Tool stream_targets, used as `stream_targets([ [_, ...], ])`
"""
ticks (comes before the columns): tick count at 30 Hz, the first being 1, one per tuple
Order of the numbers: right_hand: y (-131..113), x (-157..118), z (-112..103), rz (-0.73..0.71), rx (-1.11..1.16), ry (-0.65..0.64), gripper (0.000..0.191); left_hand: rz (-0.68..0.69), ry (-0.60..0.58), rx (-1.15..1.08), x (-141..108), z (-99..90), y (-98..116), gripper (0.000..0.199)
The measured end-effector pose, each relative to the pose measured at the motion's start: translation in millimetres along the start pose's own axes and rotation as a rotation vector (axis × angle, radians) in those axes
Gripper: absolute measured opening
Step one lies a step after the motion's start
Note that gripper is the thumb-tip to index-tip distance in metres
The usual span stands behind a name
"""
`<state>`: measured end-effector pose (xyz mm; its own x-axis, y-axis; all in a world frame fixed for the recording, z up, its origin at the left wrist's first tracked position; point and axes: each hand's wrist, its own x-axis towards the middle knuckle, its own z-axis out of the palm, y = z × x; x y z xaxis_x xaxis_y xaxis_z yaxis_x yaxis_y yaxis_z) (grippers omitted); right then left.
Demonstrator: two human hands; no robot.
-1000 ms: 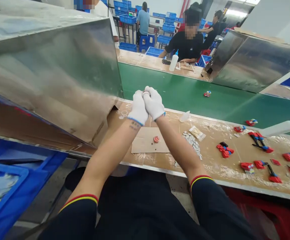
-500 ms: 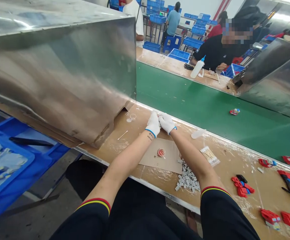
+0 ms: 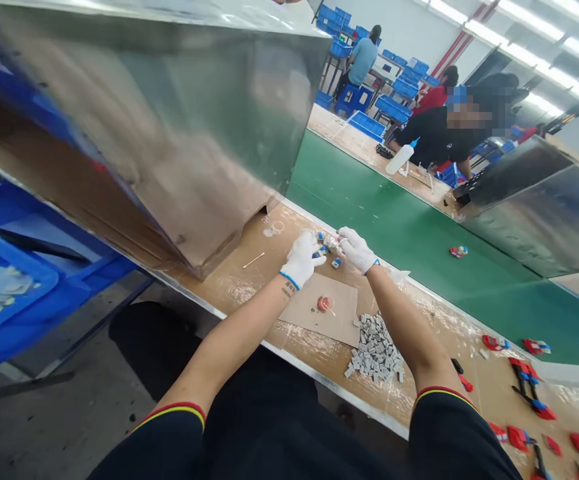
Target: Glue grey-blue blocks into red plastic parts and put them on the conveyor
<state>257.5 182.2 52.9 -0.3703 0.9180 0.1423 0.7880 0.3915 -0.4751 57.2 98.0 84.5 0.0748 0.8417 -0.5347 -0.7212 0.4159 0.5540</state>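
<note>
My left hand [image 3: 301, 259], in a white glove with a blue cuff, is at the far side of the bench with thumb and fingers apart. Small blue-and-white parts [image 3: 336, 263] lie by its fingertips and between both hands. My right hand [image 3: 358, 251], gloved alike, has its fingers curled at the right of these parts; whatever they pinch is too small to make out. Nearer me, a small round red pot [image 3: 324, 304] with a white stick in it rests on a cardboard sheet [image 3: 299, 308]. Beside the sheet lies a heap of small grey pieces [image 3: 376, 347].
A large metal hood [image 3: 194, 133] stands at the left. Beyond the bench runs a green conveyor belt [image 3: 369, 207] carrying one red-and-blue part [image 3: 458, 251]. A cotton swab [image 3: 254, 260] lies left of my hands; red parts [image 3: 534, 387] are at the right. Across the belt sits a person [image 3: 426, 133].
My hands, close together before, have moved apart, and small blue-and-white parts now show between them. The view has tilted and shifted.
</note>
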Motion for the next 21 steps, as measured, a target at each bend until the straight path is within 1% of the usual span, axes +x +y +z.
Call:
stream_targets([
  [1,-7.8,0.4,-12.6,-0.011,-0.017,0.016,0.025,0.0,-0.031,0.004,-16.2,-9.3,4.1,0.024],
  [2,-18.0,-1.8,-27.3,-0.024,-0.033,0.031,0.024,-0.003,-0.063,0.01,-34.6,-23.2,7.8,0.022],
  [3,-30.7,-7.8,-43.9,-0.036,-0.051,0.044,0.022,-0.009,-0.096,0.018,-55.2,-42.3,11.1,0.019],
  [4,-46.5,-18.3,-61.4,-0.054,-0.065,0.059,0.02,-0.022,-0.123,0.03,-77.7,-66.5,14.2,0.019],
  [5,-65.5,-33.6,-78.3,-0.073,-0.075,0.077,0.018,-0.025,-0.153,0.061,-101.5,-95.6,17.3,0.022],
  [6,-87.9,-52.8,-92.6,-0.106,-0.077,0.102,0.017,0.06,-0.223,0.132,-126.0,-128.6,20.5,0.029],
  [7,-113.1,-74.4,-102.0,-0.176,-0.039,0.186,0.017,0.156,-0.259,0.198,-150.4,-164.2,24.2,0.04],
  [8,-140.4,-96.3,-104.0,-0.237,0.029,0.248,0.018,0.24,-0.256,0.263,-173.9,-200.6,28.3,0.046],
  [9,-168.5,-116.3,-97.0,-0.304,0.143,0.241,0.019,0.346,-0.179,0.303,-196.2,-236.0,32.6,0.046],
  [10,-195.8,-132.4,-80.2,-0.449,0.332,0.207,0.024,0.463,-0.034,0.313,-217.0,-268.6,37.2,0.044],
  [11,-221.7,-143.4,-54.0,-0.618,0.578,0.117,0.029,0.505,0.118,0.343,-236.3,-297.4,41.7,0.042],
  [12,-245.8,-149.1,-19.9,-0.732,0.804,-0.074,0.03,0.578,0.322,0.333,-253.9,-321.6,46.1,0.04],
  [13,-268.9,-150.0,19.8,-0.806,0.953,-0.348,0.028,0.615,0.453,0.326,-269.4,-341.4,50.8,0.037],
  [14,-291.8,-147.3,62.1,-0.839,1.049,-0.552,0.027,0.669,0.58,0.307,-282.4,-357.9,56.2,0.034],
  [15,-315.4,-142.4,104.1,-0.84,0.981,-0.76,0.023,0.75,0.708,0.294,-292.6,-372.7,63.0,0.033],
  [16,-339.3,-136.5,143.2,-0.824,0.892,-0.837,0.021,0.826,0.82,0.316,-300.0,-387.5,71.6,0.033],
  [17,-362.7,-130.0,177.5,-0.875,0.842,-0.889,0.018,0.908,0.955,0.364,-305.4,-403.8,82.2,0.037],
  [18,-384.4,-122.7,206.3,-0.918,0.816,-0.916,0.016,0.938,1.121,0.506,-309.7,-422.2,94.7,0.045],
  [19,-403.8,-113.7,229.8,-0.958,0.825,-0.916,0.014,0.853,1.266,0.741,-313.8,-442.6,108.1,0.051],
  [20,-420.8,-102.3,248.9,-0.982,0.841,-0.912,0.013,0.784,1.355,0.841,-318.1,-464.1,121.5,0.052],
  [21,-436.1,-88.1,264.9,-0.965,0.824,-0.897,0.014,0.726,1.409,0.894,-322.5,-485.6,133.8,0.051],
])
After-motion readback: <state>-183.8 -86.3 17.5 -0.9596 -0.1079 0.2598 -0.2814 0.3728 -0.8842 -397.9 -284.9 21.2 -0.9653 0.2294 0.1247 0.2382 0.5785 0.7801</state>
